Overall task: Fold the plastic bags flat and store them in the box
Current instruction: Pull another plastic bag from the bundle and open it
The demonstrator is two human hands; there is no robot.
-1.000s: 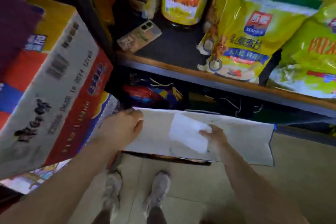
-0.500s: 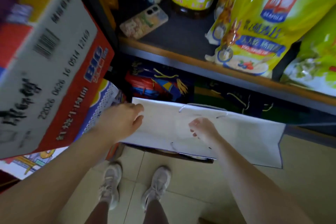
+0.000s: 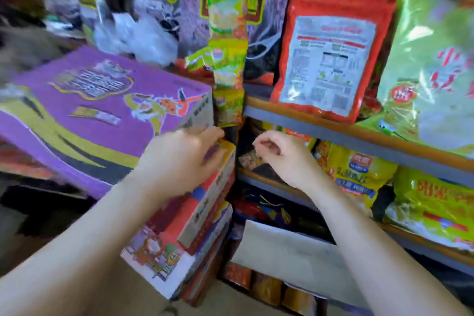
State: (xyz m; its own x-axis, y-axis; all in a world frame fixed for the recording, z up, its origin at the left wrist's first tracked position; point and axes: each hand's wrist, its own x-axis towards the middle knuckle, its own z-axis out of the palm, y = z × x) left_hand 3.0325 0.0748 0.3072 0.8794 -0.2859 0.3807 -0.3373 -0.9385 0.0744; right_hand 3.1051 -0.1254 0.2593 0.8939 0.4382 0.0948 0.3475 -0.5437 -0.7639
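We have let go of the white bag (image 3: 287,251); it now lies flat low down. Our left hand (image 3: 179,159) and right hand (image 3: 279,154) are up, loosely curled, holding nothing. Next bag, we think.

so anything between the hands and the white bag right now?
Nothing visible. The white bag lies flat low down, below both hands; the right hand hangs above it, loosely curled and empty, and the left hand is at the stacked boxes beside it.
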